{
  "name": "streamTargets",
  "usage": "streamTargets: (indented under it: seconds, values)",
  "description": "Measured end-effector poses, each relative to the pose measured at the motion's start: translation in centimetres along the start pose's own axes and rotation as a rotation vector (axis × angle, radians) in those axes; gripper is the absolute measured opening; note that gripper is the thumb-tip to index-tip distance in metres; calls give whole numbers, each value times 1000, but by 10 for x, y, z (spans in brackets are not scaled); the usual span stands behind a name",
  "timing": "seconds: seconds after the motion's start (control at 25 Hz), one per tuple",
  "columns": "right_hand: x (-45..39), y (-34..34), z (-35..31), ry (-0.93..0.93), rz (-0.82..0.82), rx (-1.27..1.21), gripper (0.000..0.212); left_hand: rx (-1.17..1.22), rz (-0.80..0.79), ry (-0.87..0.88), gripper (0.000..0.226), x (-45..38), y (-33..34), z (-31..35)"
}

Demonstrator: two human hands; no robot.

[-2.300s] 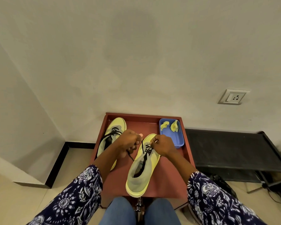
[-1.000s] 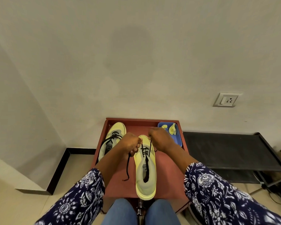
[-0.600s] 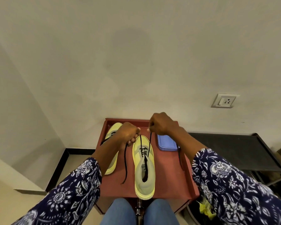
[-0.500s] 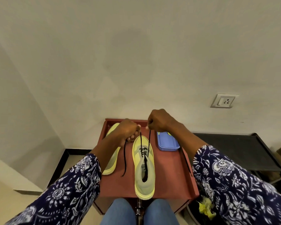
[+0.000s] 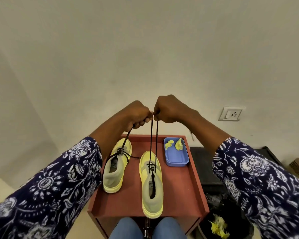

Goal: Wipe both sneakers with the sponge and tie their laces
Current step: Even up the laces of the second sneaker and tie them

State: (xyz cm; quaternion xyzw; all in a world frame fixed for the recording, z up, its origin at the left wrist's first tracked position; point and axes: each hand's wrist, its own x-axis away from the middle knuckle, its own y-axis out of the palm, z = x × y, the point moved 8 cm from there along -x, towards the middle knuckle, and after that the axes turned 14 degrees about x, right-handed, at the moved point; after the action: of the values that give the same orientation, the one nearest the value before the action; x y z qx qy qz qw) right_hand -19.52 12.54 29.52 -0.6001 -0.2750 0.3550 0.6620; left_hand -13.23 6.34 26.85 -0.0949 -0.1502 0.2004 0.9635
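Black laces rose taut from the front-edge sneaker, pinched by both hands, left and right, above the worktop.

Yellow sneakers with black laces are sitting on a red-brown table; blue tray; navy floral sleeves.

soft, even indoor light with no glare; faint shadows on the wall. wide-angle bending stretches the edges, and the sleeves there look slightly blurred.
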Motion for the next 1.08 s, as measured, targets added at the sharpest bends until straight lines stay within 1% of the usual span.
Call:
streamTargets:
  seconds: [0.2,0.32,0.48,0.6,0.72,0.8,0.88,1.08]
  values:
    - [9,-46,5,22,92,9,18,-61,17,82,26,12,-11,39]
    - [16,-75,7,45,175,-16,19,-96,59,121,26,20,-18,58]
    - [21,-106,12,86,286,-43,19,-102,107,234,24,29,-25,85]
    - [26,-122,17,132,362,-67,19,-63,158,324,28,33,-33,98]
    - [34,-131,25,177,463,-197,23,98,204,381,27,35,-38,100]
    - [39,-129,31,218,506,-374,26,169,216,400,24,35,-38,99]
    - [43,-123,36,251,514,-525,27,213,195,409,20,35,-36,98]
    - [50,-120,42,297,558,-618,28,235,189,456,13,40,-31,101]
